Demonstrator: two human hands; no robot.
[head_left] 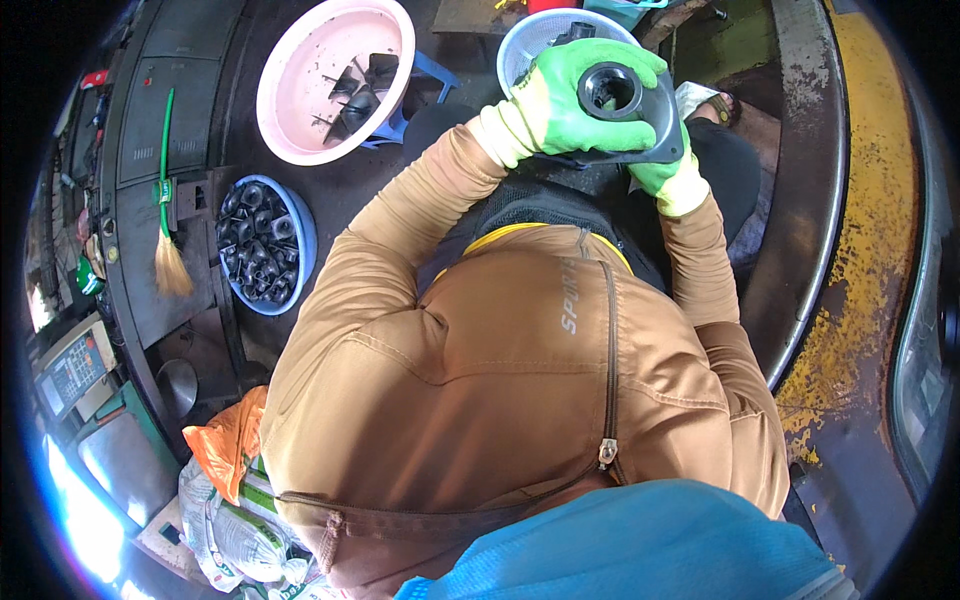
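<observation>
My left hand (560,95), in a pale green glove, wraps its fingers round a black plastic part (662,118) with a round hollow collar and a flat, square-cornered flange. From the right, my right hand (672,172), gloved the same way, grips the flange's lower side; its fingers are partly hidden behind the part. The part is held above my lap with its round opening facing up toward me. Just behind it stands a pale blue mesh basket (514,48) with black pieces inside, partly covered by my left hand.
At the far left a pink tub (285,85) with black bladed parts (352,108) rests on a blue stool (432,70). Below it sits a blue basket (308,232) full of small black parts. A broom (167,200), orange bag (228,438) and sacks (225,530) lie left; a worn yellow metal edge (862,230) curves right.
</observation>
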